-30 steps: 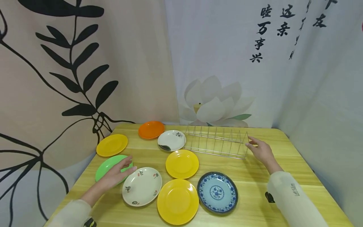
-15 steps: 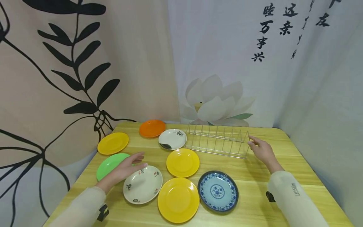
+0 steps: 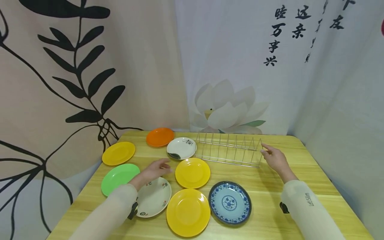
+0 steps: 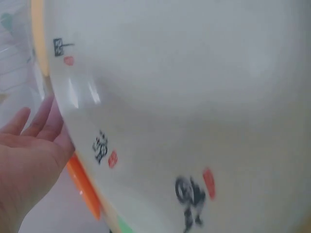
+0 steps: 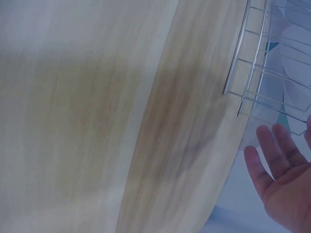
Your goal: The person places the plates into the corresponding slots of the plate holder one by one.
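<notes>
My left hand (image 3: 154, 171) is above the far edge of a white plate with small printed figures (image 3: 154, 198), its fingers loosely bent and holding nothing. Just ahead of those fingers lie a small white plate with a dark leaf pattern (image 3: 181, 148) and a yellow plate (image 3: 193, 172). In the left wrist view, the printed plate (image 4: 184, 97) fills most of the picture. At the back, my right hand (image 3: 276, 161) pinches the right end of a wire dish rack (image 3: 229, 151) between thumb and forefinger. The right wrist view shows its other fingers (image 5: 272, 150) spread loosely.
A second yellow plate (image 3: 188, 213) and a blue-patterned plate (image 3: 230, 202) lie at the front. Along the left are a green plate (image 3: 115, 178), another yellow plate (image 3: 118, 153) and an orange plate (image 3: 160, 137). Curtains (image 3: 144, 66) stand behind the wooden table (image 3: 270, 206).
My left hand has moved rightward from over the green plate, across the printed white plate, toward the middle plates. The right hand has stayed at the rack's end.
</notes>
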Demonstrator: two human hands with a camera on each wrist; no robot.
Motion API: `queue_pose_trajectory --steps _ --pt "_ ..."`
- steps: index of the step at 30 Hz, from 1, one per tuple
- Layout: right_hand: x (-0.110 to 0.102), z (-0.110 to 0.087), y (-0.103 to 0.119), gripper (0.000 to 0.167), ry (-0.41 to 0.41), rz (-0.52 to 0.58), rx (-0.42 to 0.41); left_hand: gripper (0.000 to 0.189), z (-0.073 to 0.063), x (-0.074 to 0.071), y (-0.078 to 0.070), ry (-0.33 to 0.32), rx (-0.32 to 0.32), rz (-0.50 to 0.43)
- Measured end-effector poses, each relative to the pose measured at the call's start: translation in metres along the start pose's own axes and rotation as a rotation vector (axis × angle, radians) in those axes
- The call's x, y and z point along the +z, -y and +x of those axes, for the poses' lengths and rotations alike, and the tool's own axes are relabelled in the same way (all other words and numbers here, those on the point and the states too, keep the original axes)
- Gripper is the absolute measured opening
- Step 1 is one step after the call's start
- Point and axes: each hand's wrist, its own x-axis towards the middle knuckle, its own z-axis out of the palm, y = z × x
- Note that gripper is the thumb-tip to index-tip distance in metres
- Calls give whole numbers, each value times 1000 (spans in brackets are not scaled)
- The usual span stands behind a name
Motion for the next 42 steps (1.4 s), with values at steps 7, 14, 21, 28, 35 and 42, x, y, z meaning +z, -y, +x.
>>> queue_pose_trajectory --steps 7,14,21,28,35,42 --pt "-1 0 3 57 -4 4 7 62 9 10 -2 14 -19 -50" --pt "-3 1 3 56 4 17 14 65 19 16 -2 46 -36 -124" --pt "-2 1 2 57 5 37 16 66 29 21 0 27 -69 -172" --pt "-2 -2 4 58 19 69 34 66 33 27 0 15 -85 -175" --pt "0 -3 3 59 30 100 54 67 33 29 -4 5 -94 -239" --pt "2 -4 4 57 22 99 49 66 33 33 -10 -14 -94 -310"
